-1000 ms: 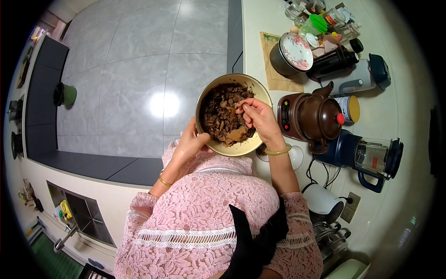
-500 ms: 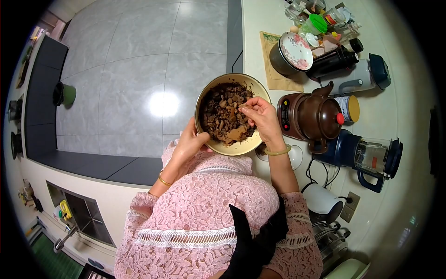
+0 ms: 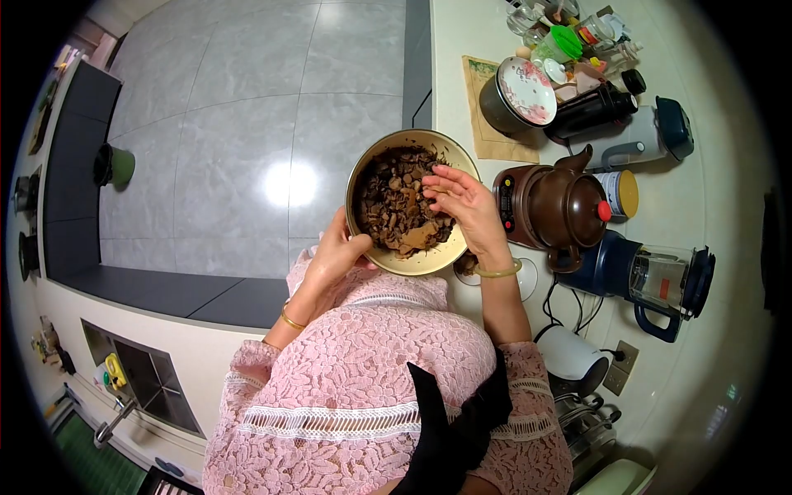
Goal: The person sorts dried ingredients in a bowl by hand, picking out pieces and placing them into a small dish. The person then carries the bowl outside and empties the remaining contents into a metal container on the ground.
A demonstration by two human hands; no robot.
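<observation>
A cream-coloured bowl (image 3: 452, 148) is held out in front of my body, tilted a little toward me. Inside it lie dark brown dried herb pieces (image 3: 399, 191), chopped small, with a larger light brown slice (image 3: 419, 238) near the lower right. My left hand (image 3: 340, 249) grips the rim at the lower left, thumb on the edge and fingers underneath. Over the right side of the bowl, my right hand (image 3: 469, 206) has its fingers apart above the pieces, and nothing shows in them.
On the counter to the right stand a brown electric clay pot (image 3: 565, 206), a lidded pot (image 3: 516, 99), a black thermos (image 3: 590, 111) and a blue blender (image 3: 652, 276). A white kettle (image 3: 573, 359) stands nearer me. Grey floor tiles (image 3: 231, 181) and a sink (image 3: 148, 375) are on the left.
My right hand's fingers, pinched together over the bowl before, have spread apart. The bowl and my left hand stay in place.
</observation>
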